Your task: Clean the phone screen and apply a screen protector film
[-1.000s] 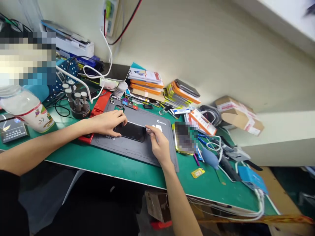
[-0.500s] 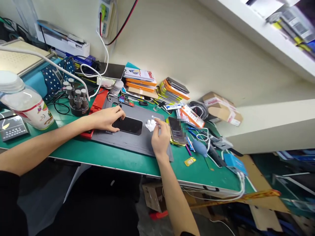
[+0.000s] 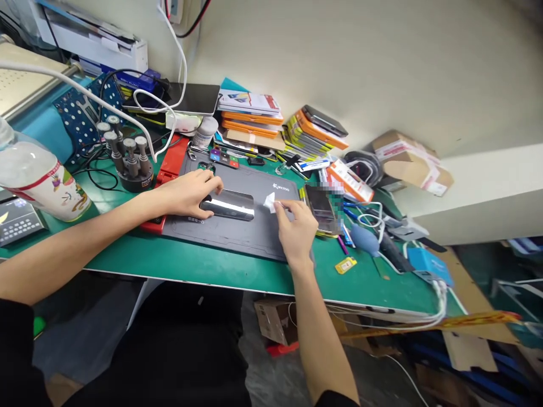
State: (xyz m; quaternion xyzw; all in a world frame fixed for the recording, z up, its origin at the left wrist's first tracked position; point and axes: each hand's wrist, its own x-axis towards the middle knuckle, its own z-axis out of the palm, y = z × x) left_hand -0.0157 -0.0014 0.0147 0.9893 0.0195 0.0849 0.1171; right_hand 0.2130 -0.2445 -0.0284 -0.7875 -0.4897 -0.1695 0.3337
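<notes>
A dark smartphone (image 3: pixel 233 206) lies face up on the grey work mat (image 3: pixel 224 243), a bright streak of light reflected along its glass. My left hand (image 3: pixel 190 194) grips its left end, thumb at the near edge and fingers at the far edge. Just off the phone's right end, my right hand (image 3: pixel 299 229) pinches a crumpled white tissue (image 3: pixel 270 202) between thumb and fingers. The tissue is apart from the phone. A red clamp-like bar (image 3: pixel 173 158) borders the mat on the left, partly hidden by my left wrist.
Left of the mat stand a screwdriver holder (image 3: pixel 134 175) and a large plastic bottle (image 3: pixel 46 181). Stacked boxes (image 3: pixel 252 116) line the wall. Another phone (image 3: pixel 324 209), a blue air blower (image 3: pixel 365 240) and a small yellow packet (image 3: pixel 345 265) lie on the right.
The view has shifted, so the bench appears further left and higher in places. A bright reflection now crosses the phone. My right hand still has the tissue, which looks more bunched.
</notes>
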